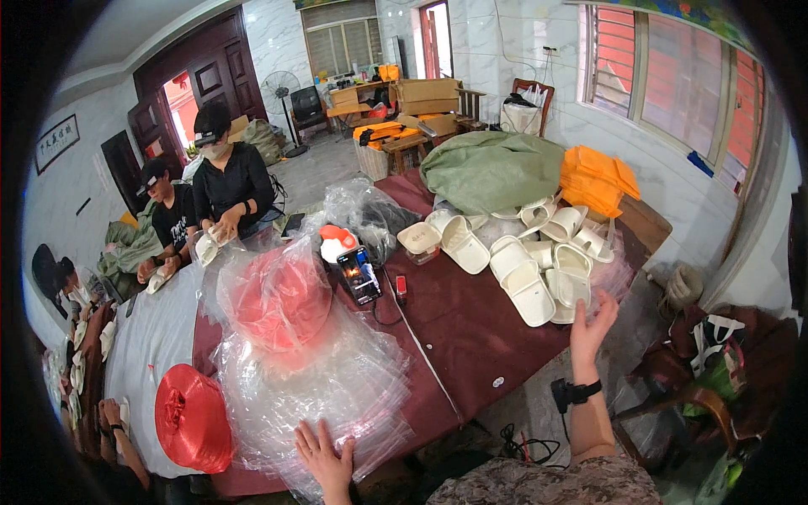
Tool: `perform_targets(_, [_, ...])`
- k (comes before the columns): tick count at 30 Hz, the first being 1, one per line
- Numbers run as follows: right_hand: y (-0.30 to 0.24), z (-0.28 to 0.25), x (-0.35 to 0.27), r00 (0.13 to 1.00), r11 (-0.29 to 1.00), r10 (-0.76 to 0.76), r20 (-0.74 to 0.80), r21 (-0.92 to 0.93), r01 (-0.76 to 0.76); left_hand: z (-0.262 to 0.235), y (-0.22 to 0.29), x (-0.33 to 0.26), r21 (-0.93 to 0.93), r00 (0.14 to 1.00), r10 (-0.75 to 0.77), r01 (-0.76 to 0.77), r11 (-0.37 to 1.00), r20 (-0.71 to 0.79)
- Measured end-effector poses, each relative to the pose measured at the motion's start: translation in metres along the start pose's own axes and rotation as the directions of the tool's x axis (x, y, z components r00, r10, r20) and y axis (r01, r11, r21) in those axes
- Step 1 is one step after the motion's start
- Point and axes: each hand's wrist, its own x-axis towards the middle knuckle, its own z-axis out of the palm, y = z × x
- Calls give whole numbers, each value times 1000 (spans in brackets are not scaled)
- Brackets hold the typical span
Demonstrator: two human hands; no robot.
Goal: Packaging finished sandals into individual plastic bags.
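Observation:
My left hand (324,459) lies with fingers spread on the near edge of a fanned stack of clear plastic bags (328,391). Over on the right, my right hand (593,328) is raised beside a heap of cream slippers, its fingers apart and nothing visible in them. The closest slipper (569,286) is just beyond those fingertips; I cannot tell whether they touch. Another cream slipper (520,279) lies sole up to its left. A red bundle in clear plastic (282,299) rests on the far part of the bag stack.
A roll of red plastic twine (194,418) stands left of the bags. A phone (359,275) and a small red device (401,289) lie mid-table. Beyond the slippers are a green sack (497,168) and orange packets (598,181). Co-workers (231,181) handle slippers at far left.

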Motion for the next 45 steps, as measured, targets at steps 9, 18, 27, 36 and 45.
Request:
perform_targets(9, [-19, 24, -6, 927, 972, -227, 300, 123, 198, -9, 1, -2, 2, 1000, -29, 29, 1000, -2])
perform_targets(18, [-19, 197, -32, 491, 689, 299, 819, 171, -705, 4, 0, -1, -15, 997, 4, -5, 1000, -76])
perform_targets(27, [76, 296, -21, 430, 535, 394, 812, 177, -826, 5, 10, 16, -48, 995, -20, 15, 999, -94])
perform_targets(36, [-70, 184, -123, 448, 815, -167, 878, 379, -438, -2, -6, -7, 0, 993, -13, 13, 1000, -121])
perform_targets(45, [-204, 82, -212, 22, 586, -809, 587, 802, 114, -5, -1, -2, -15, 985, 6, -9, 1000, -175])
